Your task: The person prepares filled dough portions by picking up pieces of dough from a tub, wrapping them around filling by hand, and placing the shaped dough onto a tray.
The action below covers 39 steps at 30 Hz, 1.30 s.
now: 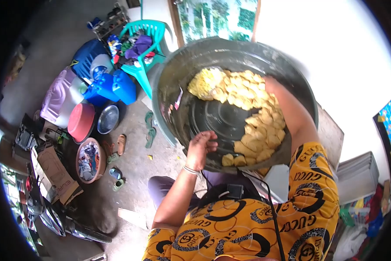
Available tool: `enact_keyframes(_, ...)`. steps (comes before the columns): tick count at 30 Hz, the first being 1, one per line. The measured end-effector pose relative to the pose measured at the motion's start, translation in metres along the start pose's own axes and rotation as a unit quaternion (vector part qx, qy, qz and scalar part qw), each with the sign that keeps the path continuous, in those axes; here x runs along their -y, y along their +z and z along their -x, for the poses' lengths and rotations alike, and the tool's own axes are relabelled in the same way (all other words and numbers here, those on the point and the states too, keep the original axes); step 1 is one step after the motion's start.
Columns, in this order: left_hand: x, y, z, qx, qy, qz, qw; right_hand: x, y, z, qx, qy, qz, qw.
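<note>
Over the near side of a big dark tub [223, 116], the left hand [199, 148] is held with its fingers [212, 135] loosely bent; whether something is pinched cannot be told. Inside the tub, yellow lumps [261, 135] are laid in a curved band along the right and far sides, ended by a paler heap [203, 84]. Farther in, the far-right lumps are reached by the right hand [271, 84], whose finger position cannot be told. Beyond the tub, clothes [139, 47] are piled on a green chair [155, 28].

White wall [339, 48] blown out; fisheye edges dark, bowed.
</note>
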<state>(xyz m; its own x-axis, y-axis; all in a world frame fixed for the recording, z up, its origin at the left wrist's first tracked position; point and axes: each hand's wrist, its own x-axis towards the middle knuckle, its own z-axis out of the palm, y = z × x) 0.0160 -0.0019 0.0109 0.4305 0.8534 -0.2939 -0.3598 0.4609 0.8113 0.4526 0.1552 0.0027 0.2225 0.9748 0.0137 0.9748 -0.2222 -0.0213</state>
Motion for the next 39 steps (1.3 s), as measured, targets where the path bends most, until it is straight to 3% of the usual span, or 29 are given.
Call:
enact_keyframes(1,-0.001,0.0,0.0,0.0,-0.003,-0.004,1.0,0.025,-0.018,0.024,0.016,0.083,-0.042,0.996)
enact_keyframes(3,0.0,0.001,-0.001,-0.001,-0.004,-0.003,1.0,0.011,0.025,0.008,0.043,0.052,-0.097,0.993)
enact_keyframes(7,-0.004,0.006,-0.001,0.02,-0.001,-0.033,0.999,0.033,-0.003,0.031,0.015,0.129,-0.027,0.991)
enact_keyframes(10,-0.006,0.009,-0.002,0.04,-0.002,-0.019,0.999,0.032,-0.017,0.028,0.025,0.123,-0.053,0.991)
enact_keyframes(13,-0.006,0.006,-0.004,0.037,-0.002,-0.021,0.999,0.032,-0.035,0.007,0.037,0.048,-0.097,0.993)
enact_keyframes(15,-0.004,0.004,-0.004,0.037,0.004,-0.006,0.999,0.039,-0.046,-0.013,0.069,0.019,-0.261,0.963)
enact_keyframes(17,-0.004,0.006,-0.004,0.036,0.021,0.017,0.999,0.092,-0.103,0.029,0.115,0.022,-0.43,0.895)
enact_keyframes(19,-0.005,0.01,-0.004,0.03,0.051,0.049,0.997,0.127,-0.119,0.057,0.175,-0.043,-0.525,0.832)
enact_keyframes(21,-0.003,0.01,-0.006,0.03,0.072,0.083,0.993,0.153,-0.117,0.085,0.257,-0.115,-0.549,0.787)
enact_keyframes(23,-0.007,0.016,-0.001,0.037,0.1,0.114,0.988,0.183,-0.118,0.134,0.277,-0.12,-0.57,0.764)
enact_keyframes(27,-0.011,0.016,0.002,0.086,0.126,0.126,0.98,0.21,-0.086,0.191,0.217,-0.215,-0.59,0.747)
enact_keyframes(28,-0.009,0.015,0.001,0.081,0.133,0.115,0.981,0.212,-0.079,0.195,0.199,-0.206,-0.572,0.768)
enact_keyframes(34,-0.003,0.009,0.003,0.069,0.19,0.045,0.978,0.221,-0.083,0.204,0.237,-0.22,-0.569,0.756)
enact_keyframes(37,0.002,0.009,0.003,0.05,0.207,0.025,0.977,0.22,-0.086,0.205,0.345,-0.184,-0.601,0.697)
enact_keyframes(39,0.004,0.008,0.004,0.044,0.2,0.008,0.979,0.214,-0.082,0.201,0.335,-0.194,-0.574,0.722)
